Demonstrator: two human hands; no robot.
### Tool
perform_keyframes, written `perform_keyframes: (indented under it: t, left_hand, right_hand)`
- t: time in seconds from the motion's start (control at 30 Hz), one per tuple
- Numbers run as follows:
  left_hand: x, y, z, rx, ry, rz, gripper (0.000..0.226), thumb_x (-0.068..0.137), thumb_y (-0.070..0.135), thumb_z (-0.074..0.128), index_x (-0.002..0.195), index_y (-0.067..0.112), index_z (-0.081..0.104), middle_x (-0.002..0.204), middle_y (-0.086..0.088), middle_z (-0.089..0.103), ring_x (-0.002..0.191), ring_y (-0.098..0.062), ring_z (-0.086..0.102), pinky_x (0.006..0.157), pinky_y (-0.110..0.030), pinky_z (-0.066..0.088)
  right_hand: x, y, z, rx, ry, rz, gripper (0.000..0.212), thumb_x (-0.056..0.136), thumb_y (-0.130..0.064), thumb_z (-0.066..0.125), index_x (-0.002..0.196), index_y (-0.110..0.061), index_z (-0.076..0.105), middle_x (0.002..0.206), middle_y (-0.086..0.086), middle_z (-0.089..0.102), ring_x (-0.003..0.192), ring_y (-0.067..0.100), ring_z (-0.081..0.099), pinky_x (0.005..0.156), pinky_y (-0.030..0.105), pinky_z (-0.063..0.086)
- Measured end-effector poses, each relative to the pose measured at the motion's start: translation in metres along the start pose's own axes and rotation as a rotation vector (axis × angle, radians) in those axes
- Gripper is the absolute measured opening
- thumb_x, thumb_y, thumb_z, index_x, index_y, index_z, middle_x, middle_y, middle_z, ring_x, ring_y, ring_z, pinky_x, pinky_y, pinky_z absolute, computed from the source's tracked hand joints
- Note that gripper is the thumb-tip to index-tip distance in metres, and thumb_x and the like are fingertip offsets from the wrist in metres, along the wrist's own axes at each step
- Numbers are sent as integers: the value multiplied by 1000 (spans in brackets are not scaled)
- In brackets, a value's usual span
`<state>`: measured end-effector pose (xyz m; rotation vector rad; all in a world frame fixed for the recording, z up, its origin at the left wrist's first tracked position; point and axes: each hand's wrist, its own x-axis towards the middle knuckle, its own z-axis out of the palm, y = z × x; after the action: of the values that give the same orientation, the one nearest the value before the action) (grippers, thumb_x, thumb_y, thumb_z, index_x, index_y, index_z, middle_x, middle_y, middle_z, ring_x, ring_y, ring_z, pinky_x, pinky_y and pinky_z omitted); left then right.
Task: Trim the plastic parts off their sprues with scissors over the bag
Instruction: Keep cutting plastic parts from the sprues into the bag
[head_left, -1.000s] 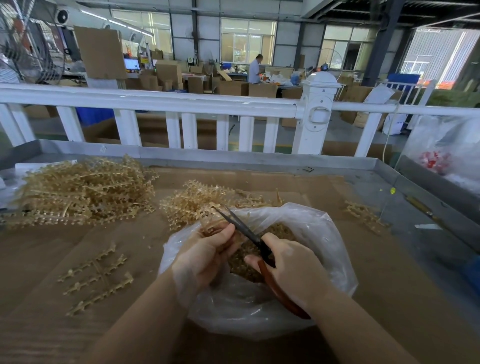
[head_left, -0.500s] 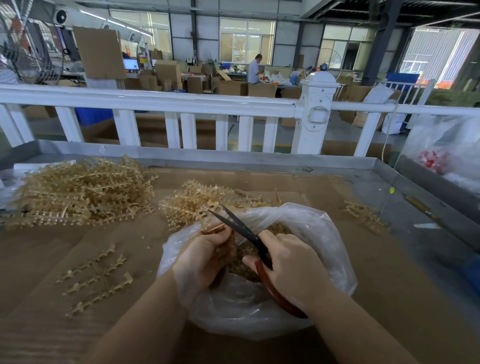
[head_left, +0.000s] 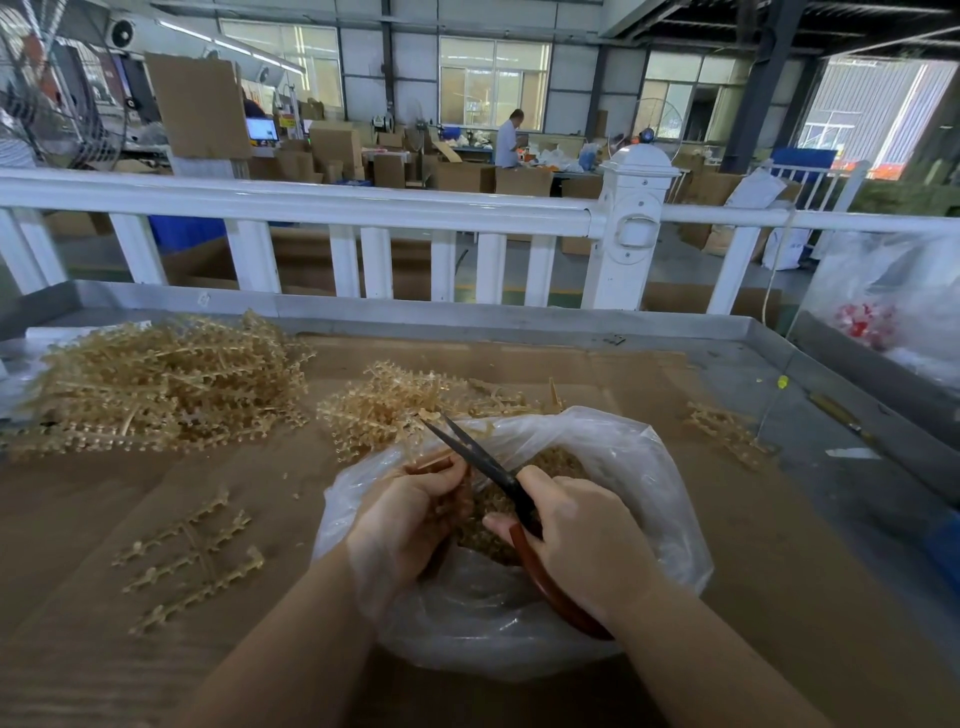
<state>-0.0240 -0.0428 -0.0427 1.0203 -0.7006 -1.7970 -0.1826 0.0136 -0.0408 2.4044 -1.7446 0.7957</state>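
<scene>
left hand (head_left: 410, 514): curled round a tan sprue (head_left: 434, 460) over the bag's mouth
right hand (head_left: 582, 540): grips the scissors (head_left: 483, 462) — blades parted, tips just above the sprue
bag (head_left: 644, 467): clear plastic, on the cardboard-covered surface (head_left: 753, 597), cut parts inside
sprue piles (head_left: 161, 384): behind and to the left — three loose sprues (head_left: 192, 556) nearer

The left hand (head_left: 410, 519) is covering most of the sprue (head_left: 434, 460) it is holding, so only a thin amber end is showing above the fingers. The right hand (head_left: 587, 540) is hiding the scissors (head_left: 483, 462) where blades meet handles, and the red handle loop is disappearing under the wrist. The clear bag (head_left: 649, 467) is blurring the cut parts (head_left: 556, 460) inside into one tan mass, and both forearms are running off the bottom edge.
</scene>
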Motion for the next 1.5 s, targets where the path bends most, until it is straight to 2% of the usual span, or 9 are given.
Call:
perform_keyframes:
  t: [0.3,0.43,0.63,0.77,0.93,1.03,1.27,1.43,1.5]
  left_hand:
    - [1,1,-1,-4,-5,-19,44,62,4,67,106,0,67,92,-13,70,83,-24,64,82,-35,51]
    - [0,0,-2,42,-48,-10,47,66,3,68,113,1,62,96,-15,72,80,-25,70,64,-34,58]
    - [0,-4,-1,79,-87,50,36,76,-8,63,106,11,67,101,-18,72,93,-32,67,79,-39,57]
    - [-3,0,2,112,-169,41,41,72,24,67,108,5,68,108,-18,69,91,-28,68,78,-39,54]
    - [0,0,6,-13,-43,47,21,79,11,68,97,1,65,89,-17,68,74,-24,67,70,-36,59]
    - [2,-1,7,-23,-13,71,1,85,4,63,84,5,63,68,-9,67,55,-16,65,50,-27,55]
    - [8,-2,3,24,15,152,6,83,5,65,80,10,67,67,0,67,63,-12,60,63,-26,49]
    - [5,2,2,71,-82,179,26,72,16,67,95,4,62,62,0,56,54,-14,50,53,-25,41]
    - [5,3,4,60,-57,175,18,78,12,66,93,4,62,62,0,56,52,-13,48,51,-25,40]
  right_hand:
    - [-1,-1,0,23,-18,21,32,91,-59,41,88,-27,45,68,-13,52,62,4,51,60,13,39]
    - [-1,-1,-1,145,47,102,33,89,-56,48,95,-25,58,75,-14,61,68,-1,56,64,8,42]
    - [8,0,0,124,115,169,29,92,-38,56,117,-23,61,97,-11,68,90,2,62,81,16,49]
    - [6,0,2,95,91,167,31,94,-41,52,120,-27,58,96,-11,68,90,2,61,80,12,43]
    - [5,1,3,156,104,191,29,91,-37,59,116,-23,61,94,-10,68,87,2,61,78,10,43]
    - [4,2,0,186,85,173,31,89,-37,61,117,-23,61,96,-10,67,90,3,60,83,17,48]
    - [7,5,-7,226,-26,162,30,92,-35,58,121,-26,57,103,-12,64,95,1,57,87,12,44]
    - [9,9,-10,290,-84,229,21,93,-32,58,111,-22,60,99,-10,65,90,3,60,77,6,41]
    - [9,8,-12,316,-37,229,17,92,-31,59,106,-21,61,90,-13,63,82,1,58,72,6,40]
